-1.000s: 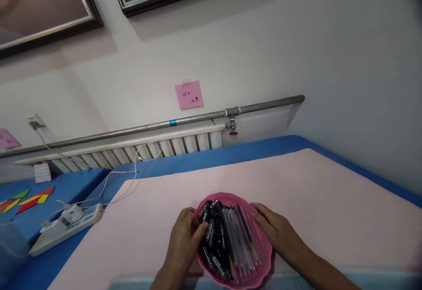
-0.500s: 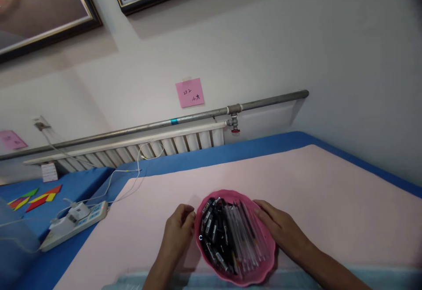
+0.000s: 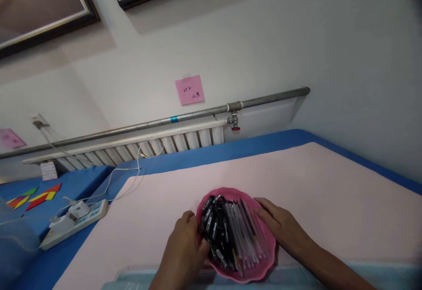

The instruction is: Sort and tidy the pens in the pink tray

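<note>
A pink mat (image 3: 296, 184) covers most of the table, lying on a blue cloth (image 3: 204, 158) that shows along the far and right edges. Beyond the far edge runs a white radiator (image 3: 158, 145) under a grey pipe (image 3: 198, 114), with a pink note (image 3: 189, 90) stuck on the wall above. At the left a white power strip (image 3: 75, 222) (its cables trail toward the radiator) sits at the mat's corner, well apart from the hands.

Near the front edge lies a pink dish (image 3: 263, 259) filled with pens (image 3: 231, 233), dark ones left and clear ones right. The left hand (image 3: 186, 250) curls over the dish's left rim, fingers touching the dark pens; whether it grips one cannot be told. The right hand (image 3: 280, 226) rests flat and open against the right rim. The mat spreads wide and bare behind and to the right of the dish.
</note>
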Demonstrator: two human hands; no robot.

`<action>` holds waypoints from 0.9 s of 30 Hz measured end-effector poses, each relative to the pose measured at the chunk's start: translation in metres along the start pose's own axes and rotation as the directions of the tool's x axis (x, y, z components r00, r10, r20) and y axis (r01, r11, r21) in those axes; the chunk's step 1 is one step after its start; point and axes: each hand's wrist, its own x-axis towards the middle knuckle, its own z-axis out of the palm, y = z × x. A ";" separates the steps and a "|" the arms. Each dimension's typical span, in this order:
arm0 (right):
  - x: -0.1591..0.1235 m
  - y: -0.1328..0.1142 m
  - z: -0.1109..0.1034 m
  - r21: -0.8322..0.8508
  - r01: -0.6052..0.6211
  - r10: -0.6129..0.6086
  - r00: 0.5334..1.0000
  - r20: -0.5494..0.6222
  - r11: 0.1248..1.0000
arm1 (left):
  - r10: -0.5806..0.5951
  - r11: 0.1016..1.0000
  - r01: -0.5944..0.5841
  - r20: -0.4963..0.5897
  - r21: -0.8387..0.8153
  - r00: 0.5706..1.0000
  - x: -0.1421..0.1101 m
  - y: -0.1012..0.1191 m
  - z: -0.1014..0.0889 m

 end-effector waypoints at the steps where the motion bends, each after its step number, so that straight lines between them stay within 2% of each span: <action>1: 0.000 -0.001 0.000 0.007 -0.003 0.003 1.000 0.004 1.000 | -0.025 0.999 0.026 -0.027 0.040 0.999 -0.001 0.002 0.004; 5: -0.001 -0.002 -0.001 0.019 -0.009 0.009 1.000 0.008 1.000 | -0.066 0.987 0.074 -0.061 0.139 0.996 -0.002 0.004 0.014; 13: 0.000 0.000 -0.001 0.002 0.006 -0.006 1.000 0.017 1.000 | -0.110 0.974 0.112 -0.023 0.196 0.994 0.004 0.012 0.012; 19: -0.001 0.000 -0.001 0.001 0.035 -0.035 0.999 0.014 0.999 | -0.170 0.951 0.140 0.088 0.276 0.982 0.005 0.019 0.009; 23: -0.001 0.001 -0.001 0.020 0.035 -0.035 0.999 0.018 0.999 | -0.095 0.985 0.084 0.064 0.152 0.993 0.007 0.010 0.006; 25: 0.000 0.001 -0.001 0.021 0.037 -0.037 0.999 0.016 0.999 | -0.060 0.998 0.060 0.031 0.010 0.998 0.009 0.003 0.001; 27: 0.000 0.003 -0.001 0.013 0.031 -0.031 0.999 0.020 0.999 | -0.066 0.977 0.066 0.011 -0.202 0.998 0.010 -0.005 -0.005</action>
